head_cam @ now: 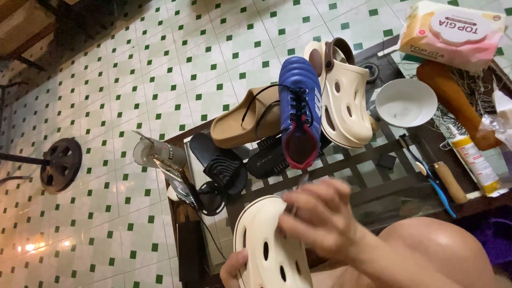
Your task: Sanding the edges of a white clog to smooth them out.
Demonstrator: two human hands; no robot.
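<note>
Right hand [320,218] (fingers curled) on cream clog [269,250]

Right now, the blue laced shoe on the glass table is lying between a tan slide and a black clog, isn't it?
Not quite: in the head view the blue laced shoe on the glass table lies between the tan slide and a cream clog, not a black one.

Cream-coloured foam clog with oval vent holes [269,250] sits low in your view, tilted, holed upper facing you; your left hand [234,268] grips its lower edge; your right hand [320,218] lies against its upper side, pinching a thin grey metal tool [298,189] that points upward, blurred.
</note>
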